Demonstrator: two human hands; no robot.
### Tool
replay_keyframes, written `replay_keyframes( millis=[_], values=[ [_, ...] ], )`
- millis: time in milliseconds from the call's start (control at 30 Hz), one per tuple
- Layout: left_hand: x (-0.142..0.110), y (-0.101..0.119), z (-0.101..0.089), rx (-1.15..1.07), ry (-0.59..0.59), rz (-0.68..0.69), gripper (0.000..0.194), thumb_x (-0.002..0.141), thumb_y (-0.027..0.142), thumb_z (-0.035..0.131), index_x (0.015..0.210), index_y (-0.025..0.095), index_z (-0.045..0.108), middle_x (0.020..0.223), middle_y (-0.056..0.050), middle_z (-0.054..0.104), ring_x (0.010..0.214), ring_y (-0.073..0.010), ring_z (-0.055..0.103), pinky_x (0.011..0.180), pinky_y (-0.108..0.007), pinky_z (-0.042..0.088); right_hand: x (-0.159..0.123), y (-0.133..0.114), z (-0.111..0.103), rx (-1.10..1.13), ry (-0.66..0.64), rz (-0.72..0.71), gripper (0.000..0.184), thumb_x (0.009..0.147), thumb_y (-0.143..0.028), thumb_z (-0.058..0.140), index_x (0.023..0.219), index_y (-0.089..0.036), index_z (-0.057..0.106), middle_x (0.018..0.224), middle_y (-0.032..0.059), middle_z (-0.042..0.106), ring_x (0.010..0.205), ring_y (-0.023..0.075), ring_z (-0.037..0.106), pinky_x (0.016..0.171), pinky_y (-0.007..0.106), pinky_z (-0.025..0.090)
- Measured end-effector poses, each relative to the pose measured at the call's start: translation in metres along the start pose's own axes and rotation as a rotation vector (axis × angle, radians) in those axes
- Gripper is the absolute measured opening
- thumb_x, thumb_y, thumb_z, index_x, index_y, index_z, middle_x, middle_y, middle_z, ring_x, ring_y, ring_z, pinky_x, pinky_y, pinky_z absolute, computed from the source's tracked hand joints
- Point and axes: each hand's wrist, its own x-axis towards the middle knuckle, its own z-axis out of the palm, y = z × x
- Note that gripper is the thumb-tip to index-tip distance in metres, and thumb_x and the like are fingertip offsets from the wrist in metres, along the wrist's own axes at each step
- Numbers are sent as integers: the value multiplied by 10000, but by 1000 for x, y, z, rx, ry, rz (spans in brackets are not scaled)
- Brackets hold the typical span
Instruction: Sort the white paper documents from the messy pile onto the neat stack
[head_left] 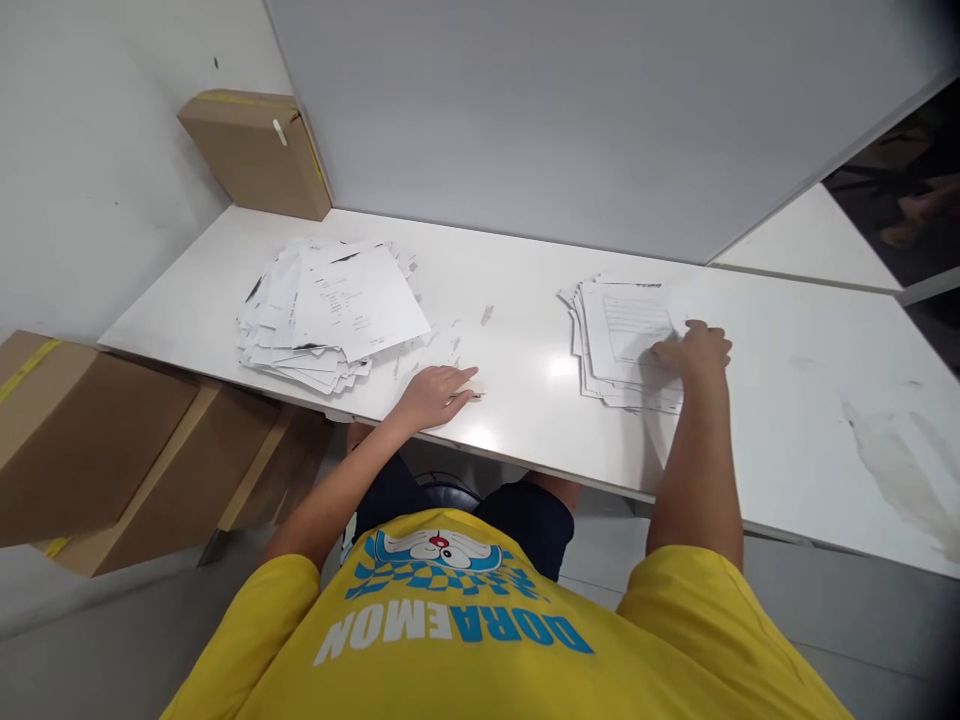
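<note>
My left hand [433, 398] lies on the table near its front edge, fingers stretched out and thumb apart. A small pale, thin object [477, 388] shows beside its fingertips, partly covered; its kind is unclear. My right hand [699, 350] is open at the right edge of a stack of printed papers [626, 335], its thumb over the top sheet and its other fingers spread past the edge. To the left sits a larger, untidy pile of papers [352, 300], out of reach of both hands' present spots.
The white table [517, 300] has grey scuffs and backs onto a grey panel [510, 120]. A cardboard box [255, 155] stands at the back left corner. More cardboard boxes [90, 440] are stacked below left. A peeled patch [896, 465] marks the right side.
</note>
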Motion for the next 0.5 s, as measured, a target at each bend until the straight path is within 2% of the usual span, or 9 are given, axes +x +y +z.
replay_keyframes(
  millis=[67, 133, 200, 267, 333, 400, 500],
  values=[
    [-1, 3, 0, 24, 56, 3, 446, 1008, 366, 386, 1361, 145, 545, 1207, -136, 708, 1190, -247, 638, 980, -436, 522, -11, -1, 10, 15, 100, -97, 507, 587, -46, 620, 1086, -134, 610, 1329, 307, 484, 1263, 420, 399, 985, 577, 261],
    [-4, 4, -5, 85, 132, -10, 430, 1003, 337, 376, 1348, 149, 552, 1248, -145, 686, 1288, -259, 571, 1049, -460, 475, -29, -4, 18, 84, 184, -267, 480, 628, -55, 550, 1093, -153, 619, 1364, 283, 487, 1292, 414, 395, 1004, 589, 258],
    [-6, 1, -17, 179, 195, -62, 396, 994, 290, 366, 1290, 163, 595, 1250, -138, 685, 1345, -274, 518, 1098, -489, 427, -50, -8, 24, 150, 238, -467, 441, 662, -64, 505, 1067, -185, 631, 1363, 239, 520, 1316, 391, 402, 1024, 579, 276],
    [-10, -8, -35, 297, 212, -147, 389, 975, 276, 398, 1290, 166, 598, 1337, -141, 635, 1413, -313, 433, 1146, -539, 361, -70, -14, 28, 190, 269, -623, 400, 678, -75, 494, 1025, -209, 641, 1336, 199, 560, 1323, 369, 420, 1043, 569, 297],
    [-16, -22, -55, 411, 162, -234, 456, 944, 276, 458, 1374, 147, 536, 1490, -162, 500, 1466, -367, 333, 1168, -593, 304, -86, -23, 32, 219, 277, -712, 361, 678, -92, 498, 978, -226, 646, 1287, 163, 598, 1310, 355, 449, 1056, 572, 313],
    [-23, -36, -70, 476, 56, -274, 524, 921, 195, 452, 1440, 125, 470, 1534, -179, 440, 1463, -382, 334, 1160, -605, 309, -99, -34, 36, 262, 257, -770, 319, 673, -108, 504, 929, -232, 649, 1217, 140, 634, 1272, 345, 491, 1059, 579, 332],
    [-36, -47, -76, 470, -37, -241, 527, 913, 46, 334, 1396, 121, 530, 1347, -173, 628, 1338, -316, 525, 1100, -525, 421, -121, -57, 43, 376, 153, -812, 263, 693, -138, 502, 884, -231, 657, 1102, 105, 679, 1172, 310, 566, 1068, 565, 357]
  ],
)
